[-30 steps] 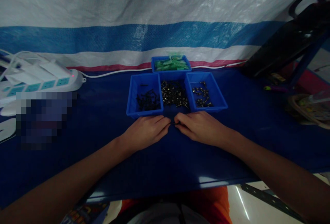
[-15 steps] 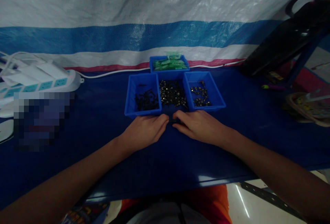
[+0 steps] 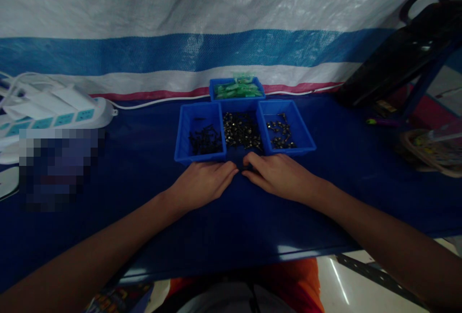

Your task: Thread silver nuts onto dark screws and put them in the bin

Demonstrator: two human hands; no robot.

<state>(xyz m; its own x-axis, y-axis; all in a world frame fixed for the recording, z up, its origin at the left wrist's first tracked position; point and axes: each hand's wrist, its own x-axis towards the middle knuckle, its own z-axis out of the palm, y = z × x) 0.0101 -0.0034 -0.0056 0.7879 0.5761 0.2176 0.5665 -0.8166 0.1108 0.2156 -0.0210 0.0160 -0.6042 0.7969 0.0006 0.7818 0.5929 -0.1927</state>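
My left hand (image 3: 205, 181) is closed, thumb and fingertips pressed together just below the left blue bin (image 3: 178, 140). Opposite it, my right hand (image 3: 276, 173) pinches below the right blue bin (image 3: 305, 137). A small dark area shows at the right fingertips; what either hand holds is too small and dim to make out. The left bin contains thin black pieces (image 3: 205, 140). Between the bins, a middle blue bin (image 3: 240, 105) is filled with dark, shiny metal parts (image 3: 241, 130). Similar metal parts (image 3: 283, 132) lie scattered in the right bin.
Behind these stands a blue bin (image 3: 212, 93) of green packets (image 3: 238, 88). White power strips (image 3: 83, 111) are at the left. A black bag-like object (image 3: 397, 58) leans at the right, near a basket (image 3: 429, 159). A striped sheet (image 3: 202, 15) hangs behind the blue table (image 3: 231, 236).
My left fingertips have shifted slightly right, and the small dark piece seen between the hands is now mostly hidden. The bins have not moved.
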